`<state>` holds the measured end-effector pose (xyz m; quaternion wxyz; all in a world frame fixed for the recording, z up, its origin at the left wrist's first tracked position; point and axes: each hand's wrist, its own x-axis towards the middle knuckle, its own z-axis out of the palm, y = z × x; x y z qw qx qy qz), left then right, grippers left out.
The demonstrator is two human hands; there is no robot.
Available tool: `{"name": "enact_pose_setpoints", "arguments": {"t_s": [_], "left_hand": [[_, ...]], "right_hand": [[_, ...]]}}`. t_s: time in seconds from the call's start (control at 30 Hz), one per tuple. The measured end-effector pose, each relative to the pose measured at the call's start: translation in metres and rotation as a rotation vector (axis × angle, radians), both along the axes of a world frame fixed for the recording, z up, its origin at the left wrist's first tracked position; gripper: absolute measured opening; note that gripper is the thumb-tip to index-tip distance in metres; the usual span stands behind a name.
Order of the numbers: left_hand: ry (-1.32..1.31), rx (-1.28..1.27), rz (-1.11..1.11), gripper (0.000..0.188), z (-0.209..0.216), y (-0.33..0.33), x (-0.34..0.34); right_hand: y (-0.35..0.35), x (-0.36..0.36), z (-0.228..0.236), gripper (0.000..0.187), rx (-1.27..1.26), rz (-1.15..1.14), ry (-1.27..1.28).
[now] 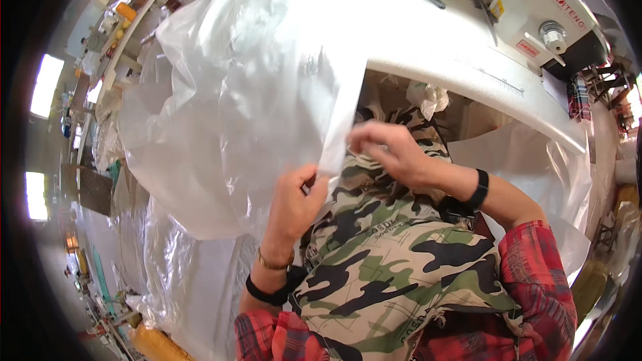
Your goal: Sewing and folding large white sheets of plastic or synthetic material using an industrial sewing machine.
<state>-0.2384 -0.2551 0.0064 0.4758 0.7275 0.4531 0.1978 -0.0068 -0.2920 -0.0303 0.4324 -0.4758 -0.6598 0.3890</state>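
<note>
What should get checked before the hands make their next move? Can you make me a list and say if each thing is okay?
1. Left hand pinching the edge of the plastic sheet: ok.
2. Right hand gripping that edge too: cannot tell; its fingers are bent close to the edge, and blurred.
3. Sheet smooth all over: not ok; it has creases and folds.
4. Black wristband on the right wrist clear of that sheet: ok.
5. Both hands away from the white machine: ok; it stands at the upper right.
</note>
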Motion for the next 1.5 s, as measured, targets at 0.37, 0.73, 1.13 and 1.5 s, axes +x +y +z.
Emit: {"name": "enact_pose_setpoints", "arguments": {"t_s": [0.37, 0.73, 1.13, 1.5], "left_hand": [[0.202, 0.864, -0.207, 0.019, 0.106, -0.001, 0.007], [0.287, 0.712, -0.16, 0.023, -0.002, -0.018, -0.002], [0.108, 0.647, 0.005, 0.022, -0.001, -0.023, 0.006], [0.039, 0.622, 0.018, 0.046, 0.005, -0.03, 0.004]], "right_hand": [[0.114, -0.084, -0.035, 0.038, 0.779, -0.077, -0.406], [0.077, -0.005, 0.052, 0.035, -0.352, 0.579, -0.865], [0.142, 0.107, 0.063, 0.024, 0.529, 0.048, -0.981], [0.161, 0.106, 0.06, 0.013, 0.533, 0.053, -0.942]]}}
